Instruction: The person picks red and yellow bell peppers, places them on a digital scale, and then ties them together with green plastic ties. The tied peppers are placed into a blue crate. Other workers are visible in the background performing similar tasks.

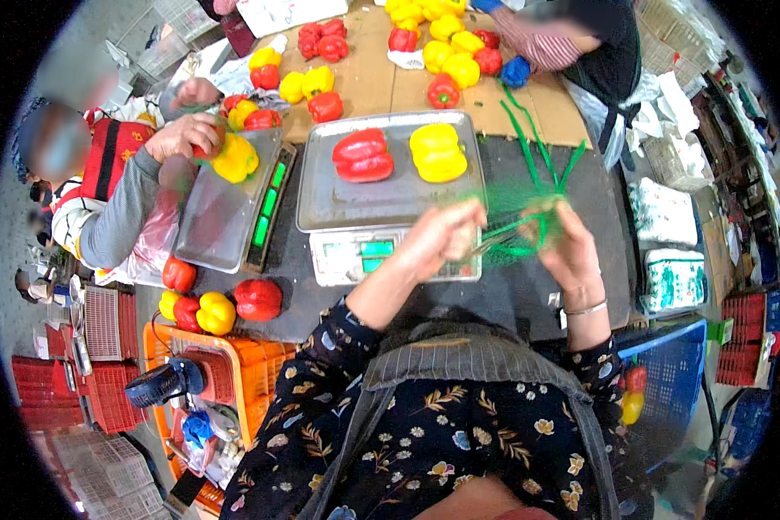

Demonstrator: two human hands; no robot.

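Observation:
Over the front right of the scale, my left hand [449,236] is closed on the edge of a green mesh net bag [513,232], partly smeared by motion. My right hand [570,247] grips the same netting from the other side, fingers curled round it. Long green strips [527,143] trail from the net over the dark table towards the cardboard. Just beyond my hands, a red bell pepper [362,156] and a yellow bell pepper [438,153] lie apart on the metal tray [321,204] of a digital scale [338,260] with a lit green display.
At left, a person's hand [186,137] holds peppers over a second scale [208,221]. Several peppers lie on the cardboard [373,95] and by the near left edge [258,300]. Another person's arm [542,43] reaches in at far right. An orange crate [256,368] and blue crate [676,368] flank me.

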